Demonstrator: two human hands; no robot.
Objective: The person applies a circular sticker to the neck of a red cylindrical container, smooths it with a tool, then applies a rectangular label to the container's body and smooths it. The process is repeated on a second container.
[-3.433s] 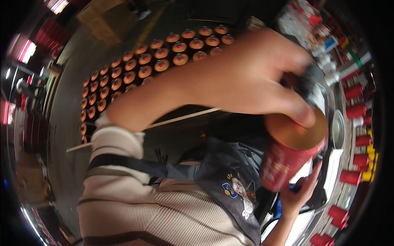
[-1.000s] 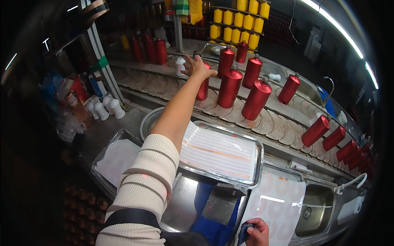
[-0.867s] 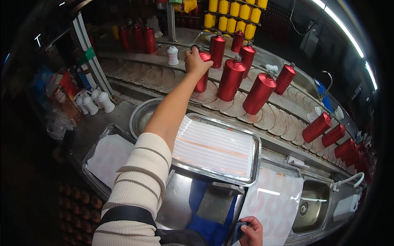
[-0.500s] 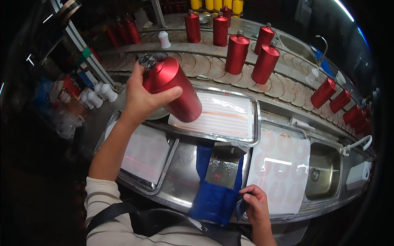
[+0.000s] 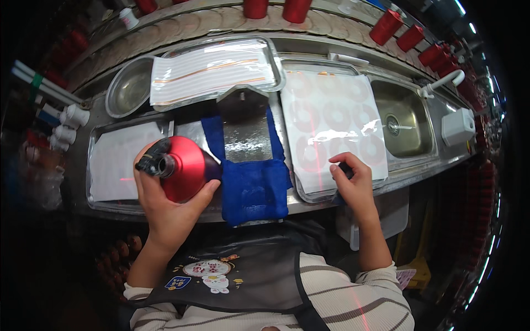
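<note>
My left hand (image 5: pixel 171 220) is wrapped round a red metal bottle (image 5: pixel 190 168), tilted so that its open neck with dark wrapping faces up at me. The bottle is over the edge of the left tray, left of a wet metal stand (image 5: pixel 247 138). A blue cloth (image 5: pixel 256 190) is draped over the stand's near end. My right hand (image 5: pixel 356 185) is closed, fingertips pinched, over the near part of a white sheet with pale ring shapes (image 5: pixel 337 116). Something small and dark shows in it; its kind is hidden by the fingers.
Behind the stand lies a tray (image 5: pixel 276 60) with a striped sheet, beside a round metal bowl (image 5: pixel 113 94). At left is another tray (image 5: pixel 94 160) with a white sheet. A sink (image 5: pixel 411 132) with a white tap (image 5: pixel 441 83) is at right. Red bottles (image 5: pixel 386 26) stand along the conveyor (image 5: pixel 210 47).
My left hand has brought the red bottle nearer and lower, turning its neck toward me. My right hand has moved from beside the blue cloth to over the ring-marked sheet. The view has tilted down.
</note>
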